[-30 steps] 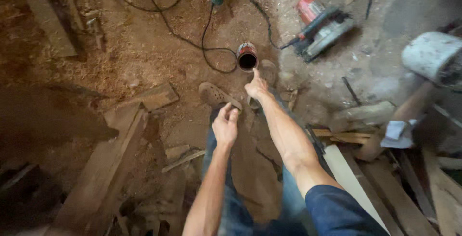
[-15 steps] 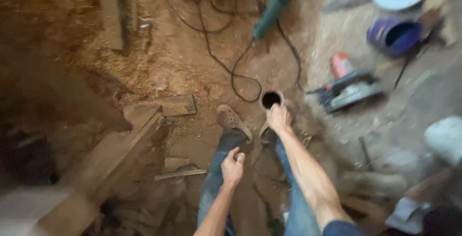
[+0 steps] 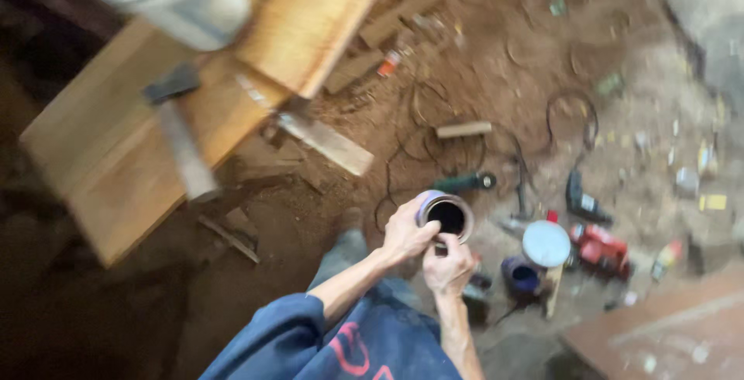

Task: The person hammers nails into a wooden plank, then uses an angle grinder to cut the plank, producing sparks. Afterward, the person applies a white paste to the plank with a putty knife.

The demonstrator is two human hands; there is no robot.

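The left hand (image 3: 403, 237) is wrapping its grip closed around the side of an open tin can (image 3: 445, 215), holding it lifted clear of the sawdust floor (image 3: 496, 78). The right hand (image 3: 447, 268) is pinching at the can's near rim, just below the left grip; what it is pinching is blurred. The can is already in hand and open, dark inside. A green power tool (image 3: 463, 183) is lying beyond the grip

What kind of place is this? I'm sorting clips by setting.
Probably a rough woodworking site: wooden planks, power tools and cables on a sawdust-strewn dirt floor.
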